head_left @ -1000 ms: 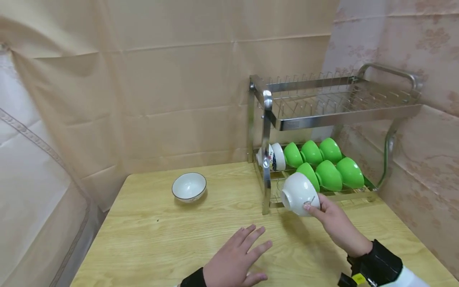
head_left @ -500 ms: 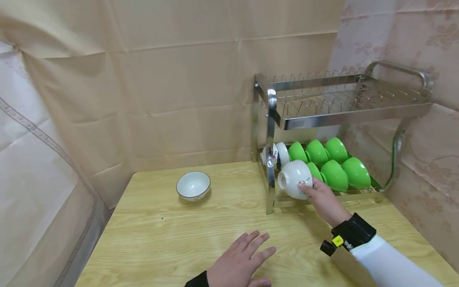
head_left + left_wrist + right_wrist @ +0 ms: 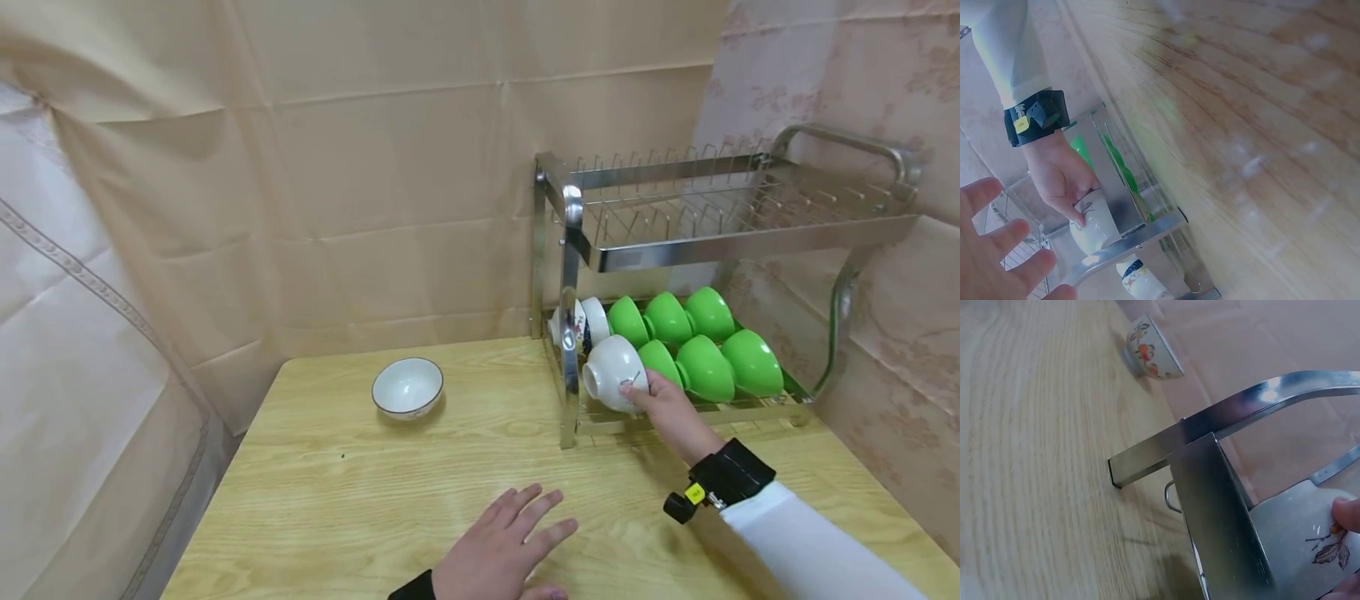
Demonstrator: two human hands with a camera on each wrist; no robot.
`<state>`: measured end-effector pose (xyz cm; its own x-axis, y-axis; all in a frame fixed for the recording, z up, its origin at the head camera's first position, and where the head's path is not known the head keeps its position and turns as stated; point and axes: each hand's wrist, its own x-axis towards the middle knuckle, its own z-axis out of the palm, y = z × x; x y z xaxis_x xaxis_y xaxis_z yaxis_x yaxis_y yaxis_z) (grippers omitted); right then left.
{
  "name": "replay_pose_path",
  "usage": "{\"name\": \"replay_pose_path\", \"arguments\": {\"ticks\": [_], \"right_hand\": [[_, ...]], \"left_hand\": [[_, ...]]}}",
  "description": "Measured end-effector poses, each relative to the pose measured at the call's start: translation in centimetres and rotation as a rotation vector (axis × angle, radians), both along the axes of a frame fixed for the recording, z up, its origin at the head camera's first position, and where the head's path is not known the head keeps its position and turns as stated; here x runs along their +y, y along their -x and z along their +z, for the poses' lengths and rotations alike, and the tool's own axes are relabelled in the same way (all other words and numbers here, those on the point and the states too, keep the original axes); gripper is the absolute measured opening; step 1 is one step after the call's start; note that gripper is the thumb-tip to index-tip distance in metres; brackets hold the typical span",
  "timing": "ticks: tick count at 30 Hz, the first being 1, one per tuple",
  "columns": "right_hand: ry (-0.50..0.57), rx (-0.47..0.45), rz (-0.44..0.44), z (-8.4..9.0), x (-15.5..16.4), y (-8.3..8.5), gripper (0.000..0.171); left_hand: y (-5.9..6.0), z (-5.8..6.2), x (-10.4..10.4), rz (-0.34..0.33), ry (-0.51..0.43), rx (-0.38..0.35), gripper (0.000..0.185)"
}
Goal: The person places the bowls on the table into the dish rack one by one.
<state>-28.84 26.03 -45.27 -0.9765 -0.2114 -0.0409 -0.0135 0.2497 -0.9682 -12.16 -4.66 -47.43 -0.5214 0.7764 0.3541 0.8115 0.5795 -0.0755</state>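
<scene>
My right hand (image 3: 667,408) pinches a white bowl (image 3: 615,372) by its rim, thumb on the outside. The bowl lies tilted on its side at the front left of the rack's lower tier, its foot facing left. A leaf print (image 3: 1333,552) shows on it in the right wrist view. Over the table front, my left hand (image 3: 501,542) hovers with spread fingers and holds nothing. Another white bowl (image 3: 407,388) with a dark rim stands upright on the table (image 3: 300,483), left of the rack; the right wrist view shows orange flowers on its side.
The two-tier metal dish rack (image 3: 720,250) stands at the back right against the patterned cloth. Several green bowls (image 3: 705,367) lie tilted in two rows on its lower tier. White bowls (image 3: 596,321) sit behind its left front post.
My right hand has carried the white bowl up and back into the rack's lower tier, beside the front green bowls. My left hand stays nearly where it was.
</scene>
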Motion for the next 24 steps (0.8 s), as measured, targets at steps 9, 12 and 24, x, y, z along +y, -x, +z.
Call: {"name": "replay_pose_path", "arguments": {"ticks": [9,12,24], "right_hand": [[-0.125,0.043,-0.005,-0.19,-0.35,0.9,0.064],[-0.145,0.052,-0.013,-0.12,-0.35,0.85,0.063],[-0.216,0.074,-0.039,0.17,-0.36,0.39,0.069]], "left_hand": [[0.01,-0.06,-0.13,0.012,-0.005,0.004,0.065],[-0.05,0.0,-0.12,0.019,0.001,-0.01,0.065],[-0.18,-0.14,-0.03,0.032,-0.004,0.0,0.064]]}}
